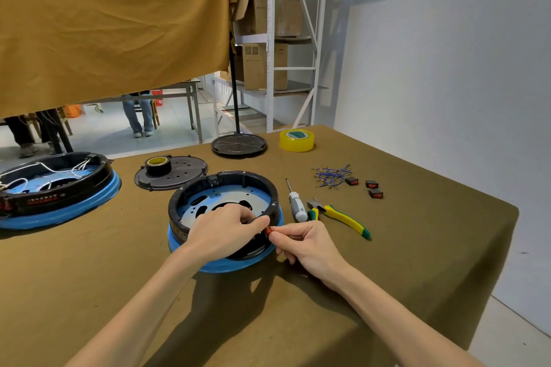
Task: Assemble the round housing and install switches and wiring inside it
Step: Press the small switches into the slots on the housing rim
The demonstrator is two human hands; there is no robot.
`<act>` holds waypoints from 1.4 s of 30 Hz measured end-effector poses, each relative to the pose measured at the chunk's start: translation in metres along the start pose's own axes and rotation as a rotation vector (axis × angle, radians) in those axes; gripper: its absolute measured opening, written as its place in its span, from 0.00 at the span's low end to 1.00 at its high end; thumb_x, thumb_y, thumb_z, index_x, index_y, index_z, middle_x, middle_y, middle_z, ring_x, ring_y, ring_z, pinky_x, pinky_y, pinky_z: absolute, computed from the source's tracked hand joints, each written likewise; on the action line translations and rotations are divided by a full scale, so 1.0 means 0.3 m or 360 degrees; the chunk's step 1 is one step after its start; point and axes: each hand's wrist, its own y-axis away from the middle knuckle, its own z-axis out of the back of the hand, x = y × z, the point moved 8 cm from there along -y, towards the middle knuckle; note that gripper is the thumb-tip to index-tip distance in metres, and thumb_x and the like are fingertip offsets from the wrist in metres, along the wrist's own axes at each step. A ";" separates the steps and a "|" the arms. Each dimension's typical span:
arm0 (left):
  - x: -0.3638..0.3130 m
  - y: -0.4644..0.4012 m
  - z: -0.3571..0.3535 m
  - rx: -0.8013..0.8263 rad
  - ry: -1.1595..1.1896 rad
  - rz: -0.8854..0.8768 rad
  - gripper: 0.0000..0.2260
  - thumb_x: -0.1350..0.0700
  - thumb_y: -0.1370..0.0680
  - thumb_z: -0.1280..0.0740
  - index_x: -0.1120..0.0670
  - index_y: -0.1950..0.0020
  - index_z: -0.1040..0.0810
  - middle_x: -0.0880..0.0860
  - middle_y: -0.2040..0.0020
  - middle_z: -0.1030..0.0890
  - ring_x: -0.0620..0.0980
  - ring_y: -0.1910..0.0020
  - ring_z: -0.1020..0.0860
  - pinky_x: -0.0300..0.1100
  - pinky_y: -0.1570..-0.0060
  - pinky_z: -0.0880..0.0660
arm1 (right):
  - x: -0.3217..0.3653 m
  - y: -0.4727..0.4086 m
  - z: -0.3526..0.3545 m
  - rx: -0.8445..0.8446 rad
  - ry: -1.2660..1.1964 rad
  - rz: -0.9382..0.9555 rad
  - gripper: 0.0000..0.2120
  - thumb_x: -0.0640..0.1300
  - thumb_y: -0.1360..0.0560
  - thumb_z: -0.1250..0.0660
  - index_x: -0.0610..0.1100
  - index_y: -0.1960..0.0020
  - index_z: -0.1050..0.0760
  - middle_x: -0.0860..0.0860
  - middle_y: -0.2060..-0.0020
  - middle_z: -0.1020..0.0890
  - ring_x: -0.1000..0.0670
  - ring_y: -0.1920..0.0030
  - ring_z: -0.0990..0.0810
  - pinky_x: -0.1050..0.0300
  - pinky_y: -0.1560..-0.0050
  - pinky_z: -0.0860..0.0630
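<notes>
Housing: we have the round housing (224, 211) in front of us on the table (417, 247), black ring seated on its blue base, metal plate showing inside, top open.
Left hand: our left hand (222, 231) rests over the near rim, fingers curled inside the ring; we cannot tell whether it grips anything or only steadies the wall.
Right hand: our right hand (304, 243) pinches a small red switch (268, 230) against the outside of the near wall.
Step in hand: we judge this to be the first switch going into its slot; whether it has seated we cannot tell.
Done: ring and base look joined; we see no wires inside this housing.
Left, switches: three more switches (366, 187) lie well apart to the right.
Left, wiring: the blue wires (331, 176) sit in a loose bunch just beside those switches, untouched.
Left, closing: the black cover (179, 173), a tape roll on it, waits behind the housing.
Tools: screwdriver (295, 201) and pliers (340, 216) lie just right of the housing.
Reference: a second housing (56, 188) at far left already holds white wires, which suggests the state we aim for.
Progress: early, by our estimate.
</notes>
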 end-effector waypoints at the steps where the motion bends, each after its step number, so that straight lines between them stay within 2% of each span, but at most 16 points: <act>1: -0.001 0.001 0.001 -0.0003 -0.0003 0.0002 0.22 0.29 0.21 0.43 0.42 0.51 0.17 0.46 0.56 0.15 0.43 0.56 0.17 0.51 0.51 0.18 | 0.000 0.000 0.000 -0.0004 0.0009 -0.0005 0.07 0.45 0.20 0.29 0.53 0.46 0.13 0.50 0.64 0.15 0.57 0.71 0.25 0.65 0.66 0.26; 6: -0.006 0.001 0.002 0.0004 -0.0016 -0.0007 0.22 0.30 0.21 0.43 0.43 0.48 0.17 0.45 0.54 0.15 0.42 0.55 0.18 0.50 0.50 0.18 | 0.006 0.006 -0.005 -0.0005 0.0016 0.0003 0.08 0.45 0.20 0.29 0.55 0.47 0.13 0.49 0.64 0.14 0.56 0.71 0.24 0.65 0.66 0.25; 11: -0.022 0.001 0.010 0.0028 -0.0031 -0.0109 0.19 0.33 0.19 0.43 0.37 0.35 0.21 0.38 0.46 0.19 0.39 0.50 0.22 0.40 0.52 0.22 | 0.005 0.005 -0.003 -0.0023 0.0011 -0.0015 0.07 0.45 0.20 0.29 0.54 0.46 0.13 0.48 0.63 0.14 0.56 0.70 0.23 0.65 0.65 0.24; 18: -0.027 0.011 0.011 0.0051 -0.0016 -0.0081 0.18 0.33 0.19 0.43 0.36 0.38 0.19 0.38 0.49 0.17 0.39 0.51 0.20 0.46 0.49 0.19 | 0.011 -0.002 -0.003 -0.0052 0.0064 -0.0029 0.06 0.46 0.22 0.27 0.57 0.51 0.13 0.49 0.63 0.14 0.56 0.70 0.22 0.65 0.66 0.23; 24: -0.040 0.025 0.013 0.0131 -0.0001 -0.0125 0.15 0.37 0.18 0.43 0.36 0.39 0.20 0.39 0.48 0.17 0.40 0.49 0.20 0.47 0.48 0.20 | 0.011 -0.010 -0.003 -0.0023 0.0076 -0.0079 0.03 0.44 0.22 0.26 0.49 0.52 0.14 0.49 0.62 0.14 0.53 0.66 0.18 0.62 0.64 0.20; 26: -0.035 0.023 0.011 0.0221 0.0059 -0.0122 0.10 0.41 0.17 0.41 0.37 0.43 0.20 0.41 0.51 0.17 0.42 0.51 0.20 0.47 0.48 0.20 | 0.011 -0.003 -0.001 -0.0061 0.0133 -0.0078 0.03 0.44 0.22 0.27 0.49 0.51 0.14 0.50 0.62 0.14 0.53 0.65 0.17 0.62 0.64 0.19; 28: -0.034 0.024 0.013 0.0343 0.0116 -0.0133 0.09 0.45 0.17 0.39 0.42 0.50 0.20 0.47 0.53 0.16 0.49 0.52 0.19 0.49 0.50 0.22 | 0.029 0.001 -0.010 -0.0079 0.0317 -0.0038 0.03 0.48 0.22 0.27 0.51 0.49 0.15 0.53 0.60 0.14 0.54 0.63 0.16 0.63 0.64 0.20; 31: -0.036 0.029 0.015 0.0470 0.0186 -0.0159 0.09 0.50 0.18 0.37 0.48 0.48 0.17 0.57 0.51 0.16 0.58 0.49 0.18 0.54 0.50 0.22 | 0.096 -0.018 -0.040 -0.0065 0.0758 0.0097 0.12 0.59 0.25 0.28 0.52 0.52 0.15 0.55 0.62 0.15 0.54 0.60 0.17 0.62 0.64 0.20; 33: -0.039 0.035 0.022 0.0530 0.0217 -0.0204 0.09 0.53 0.18 0.37 0.50 0.46 0.16 0.58 0.49 0.16 0.59 0.48 0.19 0.54 0.49 0.22 | 0.139 -0.045 -0.049 -0.0015 0.1009 0.0097 0.14 0.59 0.24 0.30 0.49 0.54 0.16 0.53 0.65 0.17 0.53 0.63 0.18 0.58 0.64 0.19; 35: -0.029 0.044 0.028 0.0654 0.0296 -0.0238 0.11 0.56 0.19 0.35 0.48 0.41 0.16 0.54 0.48 0.15 0.53 0.48 0.18 0.49 0.46 0.21 | 0.163 -0.067 -0.060 0.0137 0.1249 0.0077 0.12 0.54 0.21 0.31 0.46 0.54 0.17 0.51 0.65 0.17 0.51 0.63 0.18 0.54 0.64 0.19; 37: -0.015 0.061 0.040 0.0756 0.0414 -0.0243 0.15 0.58 0.19 0.34 0.41 0.38 0.18 0.44 0.47 0.14 0.41 0.47 0.17 0.35 0.46 0.20 | 0.177 -0.075 -0.065 0.0248 0.1443 0.0066 0.14 0.54 0.20 0.33 0.45 0.56 0.19 0.49 0.65 0.17 0.50 0.65 0.18 0.53 0.66 0.20; 38: -0.012 0.064 0.046 0.0767 0.0448 -0.0250 0.16 0.58 0.19 0.33 0.39 0.39 0.18 0.42 0.47 0.14 0.39 0.47 0.18 0.32 0.47 0.21 | 0.183 -0.077 -0.067 0.0268 0.1551 0.0079 0.15 0.55 0.19 0.34 0.45 0.56 0.20 0.49 0.65 0.18 0.50 0.65 0.19 0.54 0.68 0.22; 40: -0.015 0.061 0.050 0.0731 0.0462 -0.0268 0.15 0.58 0.20 0.32 0.37 0.41 0.18 0.42 0.47 0.14 0.39 0.47 0.17 0.34 0.46 0.20 | 0.190 -0.077 -0.079 0.0291 0.1739 0.0112 0.16 0.56 0.18 0.36 0.46 0.58 0.24 0.50 0.66 0.21 0.51 0.67 0.22 0.56 0.70 0.26; 42: -0.024 0.059 0.040 0.0700 0.0429 -0.0285 0.12 0.56 0.20 0.32 0.42 0.42 0.16 0.46 0.49 0.13 0.44 0.49 0.16 0.39 0.46 0.19 | 0.189 -0.075 -0.094 0.0289 0.1778 0.0116 0.16 0.55 0.18 0.37 0.47 0.59 0.25 0.50 0.66 0.23 0.53 0.68 0.23 0.59 0.70 0.28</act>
